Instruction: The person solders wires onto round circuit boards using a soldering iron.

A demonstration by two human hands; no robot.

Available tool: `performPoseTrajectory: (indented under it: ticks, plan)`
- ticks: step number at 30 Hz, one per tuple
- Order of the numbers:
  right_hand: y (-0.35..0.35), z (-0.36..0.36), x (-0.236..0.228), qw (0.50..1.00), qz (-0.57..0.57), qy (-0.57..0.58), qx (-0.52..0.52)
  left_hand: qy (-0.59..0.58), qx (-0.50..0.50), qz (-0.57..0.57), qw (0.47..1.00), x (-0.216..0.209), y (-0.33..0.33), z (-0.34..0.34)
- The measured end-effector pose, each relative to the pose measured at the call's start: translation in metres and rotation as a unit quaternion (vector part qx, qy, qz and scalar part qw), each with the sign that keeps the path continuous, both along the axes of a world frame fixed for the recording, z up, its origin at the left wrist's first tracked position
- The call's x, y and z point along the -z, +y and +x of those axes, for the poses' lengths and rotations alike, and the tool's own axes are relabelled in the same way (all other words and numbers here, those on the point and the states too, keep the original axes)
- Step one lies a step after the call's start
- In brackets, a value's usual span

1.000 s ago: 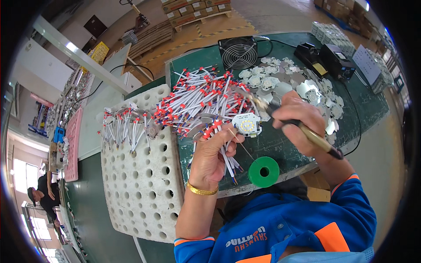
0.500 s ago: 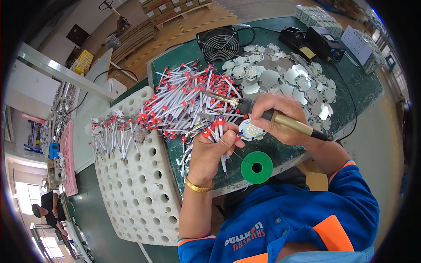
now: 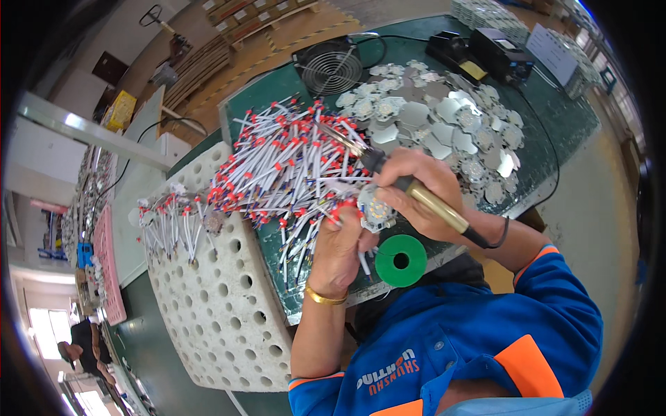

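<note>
My left hand (image 3: pixel 336 253) is closed around several white wires with red collars (image 3: pixel 340 210). Against its fingertips lies a small round LED board (image 3: pixel 377 211), white with yellow chips. My right hand (image 3: pixel 423 191) grips a soldering iron (image 3: pixel 438 206) by its gold and black handle, the metal tip pointing up and left over the heap of wires (image 3: pixel 277 156). The right thumb and fingers also touch the board's right edge. Just below the hands stands a green spool of solder (image 3: pixel 386 269), with a thin strand running from it toward my left hand.
A black fan (image 3: pixel 331 67) is at the back of the green table. Loose LED boards (image 3: pixel 451 125) are heaped to its right, near a soldering station (image 3: pixel 501 54). A perforated white foam block (image 3: pixel 208 298) holds wired boards (image 3: pixel 182 220) at left. The iron's black cord loops along the right.
My left hand has risen and turned toward the board, so the wires and board now meet. The board has tilted and shifted left. The whole view has shifted slightly.
</note>
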State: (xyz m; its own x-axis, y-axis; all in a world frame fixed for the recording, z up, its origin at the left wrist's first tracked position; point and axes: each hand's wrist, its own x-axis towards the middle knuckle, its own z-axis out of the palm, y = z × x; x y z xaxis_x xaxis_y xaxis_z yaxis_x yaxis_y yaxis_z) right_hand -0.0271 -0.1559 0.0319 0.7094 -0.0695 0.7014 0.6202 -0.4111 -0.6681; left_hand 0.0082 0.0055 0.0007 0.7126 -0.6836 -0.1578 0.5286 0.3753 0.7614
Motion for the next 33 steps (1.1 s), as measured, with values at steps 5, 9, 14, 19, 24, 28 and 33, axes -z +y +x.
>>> performPoseTrajectory:
  ticks: [5,9,14,19,24,28,33]
  plan:
    - [-0.045,0.011,0.007,0.981,-0.104,0.010,0.165,-0.008,-0.021,-0.148,0.989,-0.003,0.020,0.010]
    - [-0.082,0.006,0.015,0.939,-0.247,0.128,0.200,-0.023,-0.036,-0.235,0.971,-0.001,0.037,0.017]
    - [-0.073,0.011,0.031,0.905,-0.368,0.132,0.166,-0.047,-0.121,-0.139,0.982,-0.008,0.042,0.012]
    - [-0.057,0.032,0.045,0.870,-0.468,0.023,0.152,-0.172,-0.165,0.172,0.956,-0.019,0.026,0.011]
    - [-0.058,0.038,0.043,0.840,-0.522,-0.003,0.147,-0.314,-0.147,0.304,0.887,-0.017,-0.012,0.019]
    - [-0.062,0.025,0.027,0.863,-0.466,-0.047,0.190,-0.600,-0.157,0.350,0.702,0.022,-0.026,0.047]
    - [-0.069,0.011,0.028,0.940,-0.250,-0.032,0.229,-0.591,-0.033,0.529,0.608,0.020,-0.044,0.037]
